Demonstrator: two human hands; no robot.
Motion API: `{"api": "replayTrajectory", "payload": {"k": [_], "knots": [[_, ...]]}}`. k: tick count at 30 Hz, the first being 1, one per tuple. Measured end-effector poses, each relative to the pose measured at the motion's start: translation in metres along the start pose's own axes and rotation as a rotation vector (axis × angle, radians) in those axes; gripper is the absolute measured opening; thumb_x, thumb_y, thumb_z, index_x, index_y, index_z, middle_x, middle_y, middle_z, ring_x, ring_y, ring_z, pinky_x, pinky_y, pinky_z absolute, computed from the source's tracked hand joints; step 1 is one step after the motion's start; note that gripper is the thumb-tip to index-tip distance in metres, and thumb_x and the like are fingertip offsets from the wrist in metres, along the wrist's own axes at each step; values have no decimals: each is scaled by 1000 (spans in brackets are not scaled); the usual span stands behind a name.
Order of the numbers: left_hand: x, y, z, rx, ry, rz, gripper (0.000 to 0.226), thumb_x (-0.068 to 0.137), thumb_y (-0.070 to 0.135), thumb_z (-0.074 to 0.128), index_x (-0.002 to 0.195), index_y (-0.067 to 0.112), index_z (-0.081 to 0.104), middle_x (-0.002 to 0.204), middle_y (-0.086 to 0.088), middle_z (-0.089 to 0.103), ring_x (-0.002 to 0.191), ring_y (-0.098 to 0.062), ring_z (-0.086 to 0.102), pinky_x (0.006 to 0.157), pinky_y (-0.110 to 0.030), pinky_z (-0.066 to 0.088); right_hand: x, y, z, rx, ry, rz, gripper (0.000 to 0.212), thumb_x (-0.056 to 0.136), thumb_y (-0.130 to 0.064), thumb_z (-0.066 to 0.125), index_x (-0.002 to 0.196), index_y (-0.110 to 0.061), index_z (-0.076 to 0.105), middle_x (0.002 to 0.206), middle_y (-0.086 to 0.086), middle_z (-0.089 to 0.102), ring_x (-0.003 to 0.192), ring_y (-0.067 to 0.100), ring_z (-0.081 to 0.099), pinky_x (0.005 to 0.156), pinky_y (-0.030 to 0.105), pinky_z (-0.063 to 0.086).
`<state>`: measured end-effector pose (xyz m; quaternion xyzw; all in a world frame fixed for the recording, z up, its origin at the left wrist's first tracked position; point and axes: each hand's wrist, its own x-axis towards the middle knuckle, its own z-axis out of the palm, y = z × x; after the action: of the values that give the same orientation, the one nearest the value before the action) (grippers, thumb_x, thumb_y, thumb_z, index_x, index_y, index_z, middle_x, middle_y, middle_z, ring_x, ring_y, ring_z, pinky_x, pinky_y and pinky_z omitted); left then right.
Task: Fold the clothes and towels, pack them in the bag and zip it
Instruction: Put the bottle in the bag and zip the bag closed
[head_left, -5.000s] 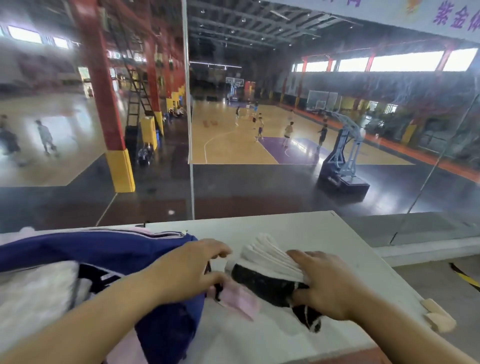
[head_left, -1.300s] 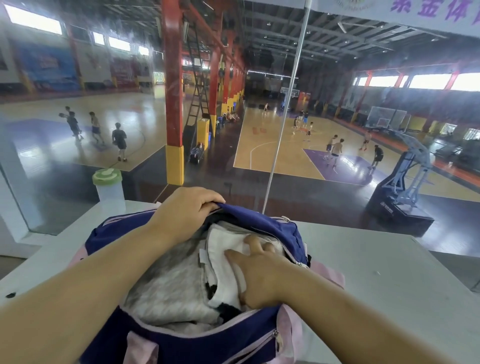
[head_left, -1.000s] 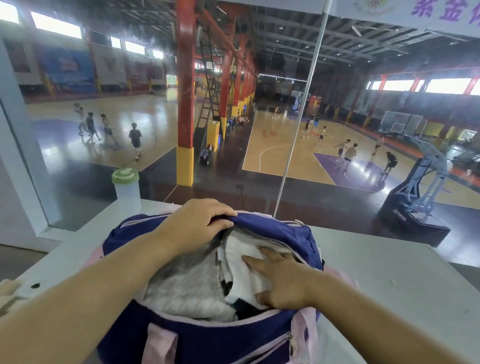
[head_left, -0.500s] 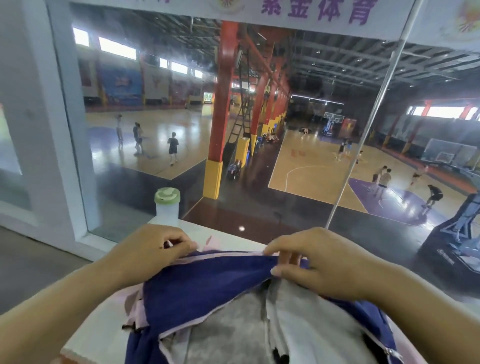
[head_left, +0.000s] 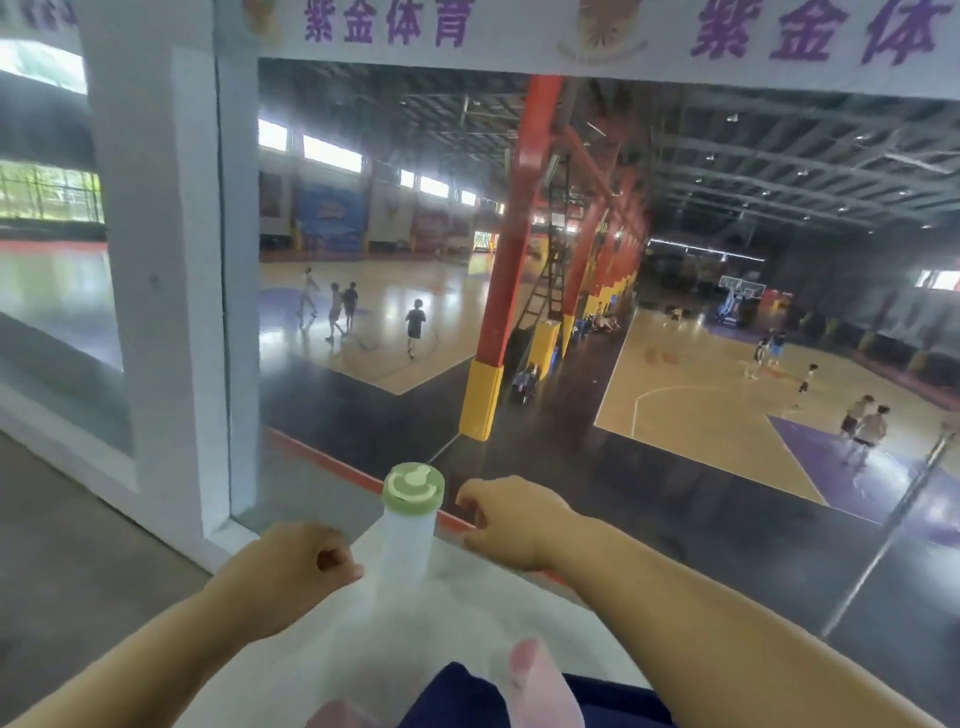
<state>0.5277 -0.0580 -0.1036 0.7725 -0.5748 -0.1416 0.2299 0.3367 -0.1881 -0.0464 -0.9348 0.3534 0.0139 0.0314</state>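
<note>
Both hands have left the bag's opening: left hand (head_left: 291, 571) and right hand (head_left: 511, 522) hover curled into loose fists, holding nothing, flanking a green-capped bottle (head_left: 410, 519) at 12 o'clock. Navy bag (head_left: 457, 699) sits at 6 o'clock, contents hidden.

Glass window (head_left: 675, 312) overlooks wooden basketball courts (head_left: 701, 395) with red columns (head_left: 511, 249).

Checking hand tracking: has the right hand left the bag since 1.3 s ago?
Yes. The right hand was pressed on the clothes inside the bag; now it is up past the bag, beside the green-capped bottle, toward the window.
</note>
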Motion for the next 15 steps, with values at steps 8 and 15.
{"api": "replayTrajectory", "payload": {"k": [8, 15], "knots": [[29, -34, 11, -90, 75, -66, 24, 81, 41, 65, 69, 20, 66, 74, 7, 69, 68, -7, 63, 71, -30, 56, 77, -20, 50, 220, -24, 39, 89, 88, -50, 55, 149, -32, -6, 159, 2, -10, 144, 36, 6, 113, 52, 21], [23, -30, 12, -28, 39, -71, 23, 84, 44, 60, 77, 24, 66, 81, 9, 68, 71, -5, 61, 74, -25, 52, 67, -24, 38, 224, -62, 55, 76, 79, -38, 68, 141, -25, 27, 138, 6, 36, 113, 36, 51, 93, 45, 45]]}}
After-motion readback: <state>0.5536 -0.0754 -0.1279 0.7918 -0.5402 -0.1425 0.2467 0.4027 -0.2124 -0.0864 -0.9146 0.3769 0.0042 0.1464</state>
